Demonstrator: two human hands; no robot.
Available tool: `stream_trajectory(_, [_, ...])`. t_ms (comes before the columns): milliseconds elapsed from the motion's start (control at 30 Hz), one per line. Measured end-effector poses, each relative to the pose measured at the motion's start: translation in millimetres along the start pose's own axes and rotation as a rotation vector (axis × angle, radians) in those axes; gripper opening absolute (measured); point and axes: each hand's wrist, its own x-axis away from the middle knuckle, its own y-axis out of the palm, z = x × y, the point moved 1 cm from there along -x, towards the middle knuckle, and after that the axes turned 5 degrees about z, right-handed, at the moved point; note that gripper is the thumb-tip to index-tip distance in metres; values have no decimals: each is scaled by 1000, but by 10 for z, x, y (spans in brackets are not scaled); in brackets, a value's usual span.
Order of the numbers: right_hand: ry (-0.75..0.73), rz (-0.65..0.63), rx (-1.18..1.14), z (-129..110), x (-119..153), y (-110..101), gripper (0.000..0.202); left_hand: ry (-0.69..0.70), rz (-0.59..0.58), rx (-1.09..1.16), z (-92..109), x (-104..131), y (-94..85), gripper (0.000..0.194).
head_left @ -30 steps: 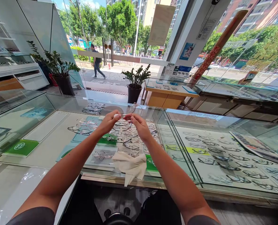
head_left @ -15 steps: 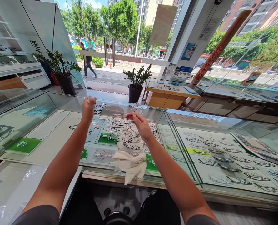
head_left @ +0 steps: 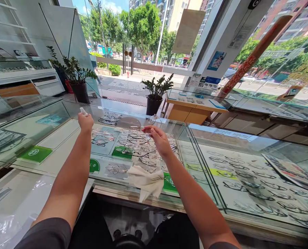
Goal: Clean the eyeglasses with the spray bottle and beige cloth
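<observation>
My left hand [head_left: 85, 121] is closed around a small white bottle [head_left: 83, 111]; its nozzle end sticks up above my fist, and the rest is hidden. Between the fingertips of my right hand [head_left: 157, 138] I pinch a thin-framed pair of eyeglasses [head_left: 154, 120], raised above the glass counter. Below that hand, many spectacle frames [head_left: 139, 140] are laid out in rows. A crumpled cream cloth [head_left: 146, 181] lies on the counter's front edge, between my forearms.
The glass display counter [head_left: 102, 178] spans the view, with more glasses [head_left: 247, 176] in the section to the right. Green cards [head_left: 36, 154] lie at the left. Beyond the counter stand a potted plant [head_left: 155, 103] and a wooden display table [head_left: 187, 112].
My left hand has moved left with the bottle, away from the eyeglasses. My right hand still holds the eyeglasses at much the same place. The passerby outside is no longer visible.
</observation>
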Motion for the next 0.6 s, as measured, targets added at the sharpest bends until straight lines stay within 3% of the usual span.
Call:
stream_trajectory(100, [-5,-5,-4,6,-2,0,36,-220,123,-18,-138,-34,-22,29])
stream_trajectory(233, [-5,-1,11,13,-7,-4,40,-343,158,-48,-258,-59,-30,26])
stream_trajectory(367, [-1,1,22,5,-6,1,40,-408,152,-83,-299,-67,-25,46])
stream_trajectory(600, [14,0,17,-8,-6,8,41,-420,165,-72,-148,6,-75,48])
